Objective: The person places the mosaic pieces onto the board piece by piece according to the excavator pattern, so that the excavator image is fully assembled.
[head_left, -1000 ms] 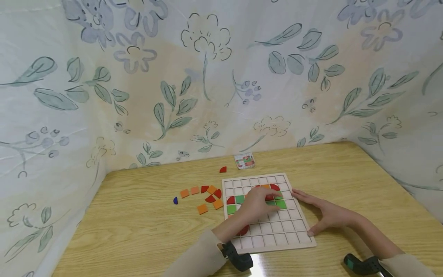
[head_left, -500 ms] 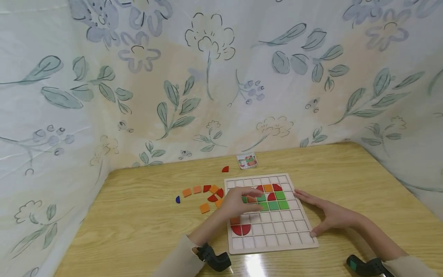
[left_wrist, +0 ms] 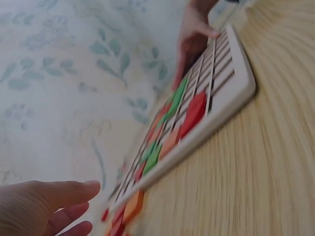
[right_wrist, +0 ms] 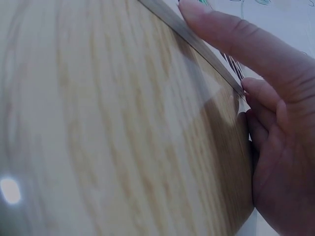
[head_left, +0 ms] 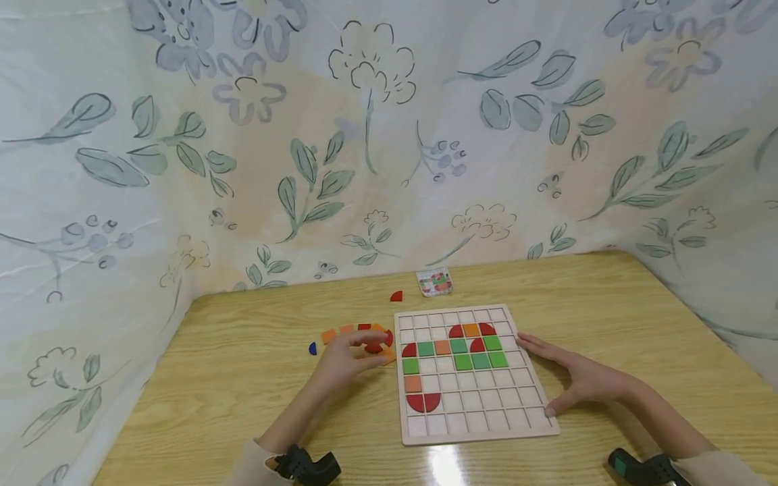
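Note:
A wooden grid board [head_left: 480,439] lies on the table, with green squares [head_left: 498,359], orange squares [head_left: 412,383] and red quarter-circle tiles [head_left: 433,403] in some of its cells. Left of it, my left hand [head_left: 346,358] hovers over a loose group of tiles, thumb and fingers apart and nothing visible between them. The left wrist view also has that hand [left_wrist: 44,204] apart from the tiles [left_wrist: 133,206]. Along the board's right edge rests my right hand [head_left: 586,378], its thumb and fingers spread. In the right wrist view the thumb lies at the board's edge [right_wrist: 197,42].
Behind the board lies a small pattern card [head_left: 435,283], with a red quarter-circle tile [head_left: 396,296] to its left. A blue half-circle tile [head_left: 313,348] lies left of the loose group. Flowered cloth [head_left: 389,135] hangs behind and beside the wooden table [head_left: 243,405].
My left hand has moved left from over the board to the loose tiles, uncovering the filled cells. The right hand stays at the board's right edge.

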`<move>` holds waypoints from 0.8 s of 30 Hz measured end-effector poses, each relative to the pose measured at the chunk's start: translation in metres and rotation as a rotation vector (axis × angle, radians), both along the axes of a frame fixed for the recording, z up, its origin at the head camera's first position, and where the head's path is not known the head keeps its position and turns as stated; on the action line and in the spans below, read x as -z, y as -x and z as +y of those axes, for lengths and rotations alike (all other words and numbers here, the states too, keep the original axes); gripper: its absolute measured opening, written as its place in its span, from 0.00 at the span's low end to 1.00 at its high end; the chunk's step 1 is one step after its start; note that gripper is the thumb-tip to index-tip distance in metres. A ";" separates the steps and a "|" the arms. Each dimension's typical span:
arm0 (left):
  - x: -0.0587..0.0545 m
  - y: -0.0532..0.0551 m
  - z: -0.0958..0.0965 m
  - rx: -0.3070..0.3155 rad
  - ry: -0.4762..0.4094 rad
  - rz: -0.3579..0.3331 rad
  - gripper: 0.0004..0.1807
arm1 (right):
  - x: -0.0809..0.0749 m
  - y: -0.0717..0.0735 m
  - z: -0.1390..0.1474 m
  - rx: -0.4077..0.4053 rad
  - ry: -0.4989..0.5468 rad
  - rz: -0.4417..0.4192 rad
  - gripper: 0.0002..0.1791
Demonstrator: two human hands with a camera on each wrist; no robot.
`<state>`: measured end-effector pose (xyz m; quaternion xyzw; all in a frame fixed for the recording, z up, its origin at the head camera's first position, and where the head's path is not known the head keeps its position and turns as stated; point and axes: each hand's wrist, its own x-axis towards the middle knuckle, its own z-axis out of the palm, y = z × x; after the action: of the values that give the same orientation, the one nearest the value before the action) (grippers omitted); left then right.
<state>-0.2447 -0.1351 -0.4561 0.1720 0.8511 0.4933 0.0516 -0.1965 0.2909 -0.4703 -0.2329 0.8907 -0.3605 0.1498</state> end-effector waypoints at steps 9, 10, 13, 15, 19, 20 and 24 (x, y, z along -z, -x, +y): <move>0.007 -0.002 -0.060 -0.294 0.137 0.116 0.18 | -0.002 0.000 -0.001 -0.021 0.023 0.019 0.56; 0.008 -0.002 -0.064 -0.325 0.159 0.132 0.17 | -0.002 -0.001 -0.001 -0.024 0.030 0.018 0.56; 0.008 -0.004 -0.073 -0.400 0.187 0.141 0.17 | -0.003 -0.001 -0.001 -0.026 0.043 0.018 0.56; 0.009 -0.004 -0.077 -0.419 0.201 0.149 0.17 | -0.004 -0.001 -0.001 -0.026 0.050 0.012 0.56; 0.012 -0.002 -0.081 -0.431 0.211 0.145 0.18 | -0.003 -0.001 -0.001 -0.028 0.068 0.007 0.56; 0.013 -0.002 -0.081 -0.432 0.215 0.147 0.18 | -0.003 -0.001 -0.001 -0.029 0.068 0.007 0.56; 0.016 0.000 -0.083 -0.436 0.222 0.151 0.17 | -0.003 -0.001 -0.001 -0.029 0.074 0.005 0.56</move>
<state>-0.2448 -0.2178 -0.4724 0.0140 0.9184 0.3823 -0.1011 -0.1956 0.2901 -0.4674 -0.2521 0.8737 -0.3903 0.1442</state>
